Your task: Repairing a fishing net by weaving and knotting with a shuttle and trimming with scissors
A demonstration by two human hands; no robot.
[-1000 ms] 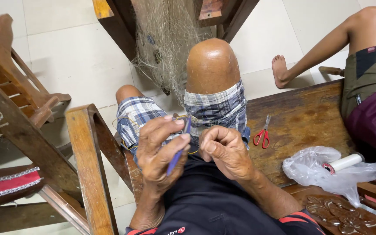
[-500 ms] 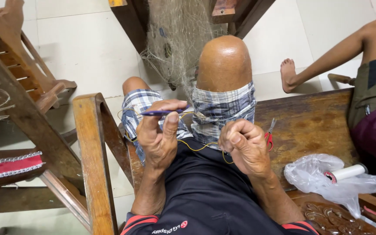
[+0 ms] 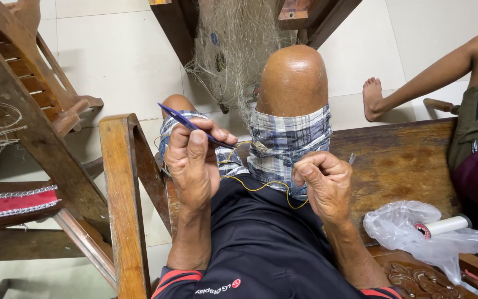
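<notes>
1. Blue netting needle [image 3: 195, 126] sits pinched between the thumb and fingers of the left hand [image 3: 195, 166], above the checked shorts [image 3: 289, 144]
2. Right hand [image 3: 325, 182] is curled tight, pinching the yellow twine [image 3: 261, 187] that runs across to the needle
3. Grey fishing net [image 3: 233, 50] hangs past the raised knee
4. Dark wooden bench [image 3: 399, 160] carries a crumpled clear plastic bag [image 3: 410, 227] with a white spool [image 3: 443, 226]
5. Pale tiled floor [image 3: 123, 55] lies beyond

It looks like a home's sitting area used for net mending: pale tiled floor [image 3: 117, 50], carved wooden bench [image 3: 405, 160], wooden chairs [image 3: 34, 94], a fishing net [image 3: 233, 50] hanging.
</notes>
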